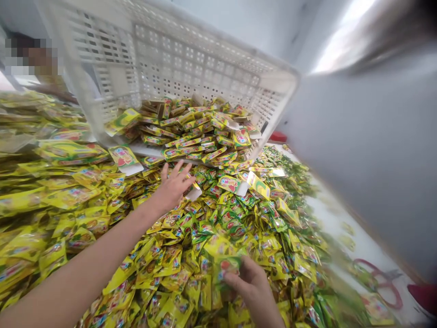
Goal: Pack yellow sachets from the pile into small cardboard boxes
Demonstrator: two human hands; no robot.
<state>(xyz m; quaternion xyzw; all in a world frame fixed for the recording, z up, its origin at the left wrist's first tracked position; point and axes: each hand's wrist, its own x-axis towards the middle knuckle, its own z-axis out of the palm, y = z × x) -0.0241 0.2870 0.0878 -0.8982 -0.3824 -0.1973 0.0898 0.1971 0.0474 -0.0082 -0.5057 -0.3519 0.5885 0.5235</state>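
Observation:
My left hand (173, 187) reaches forward with fingers spread, just below the lip of the tipped crate. Close by its thumb lies a small carton with a white open flap (194, 193); whether they touch I cannot tell. Low in the middle, my right hand (251, 284) pinches a yellow-green sachet (227, 266), slightly blurred, with a red fruit picture. Under both hands spreads a deep heap of shiny yellow and green sachets (177, 264). Flat printed cartons (191, 132) fill the lower side of the white plastic crate (170, 50).
Loose cartons (123, 157) lie on the heap in front of the crate. More yellow packs (44, 196) are piled at the left. Red-handled scissors (382, 282) rest on the white tabletop (327, 209) along the wall. A person (34, 59) is at the far left.

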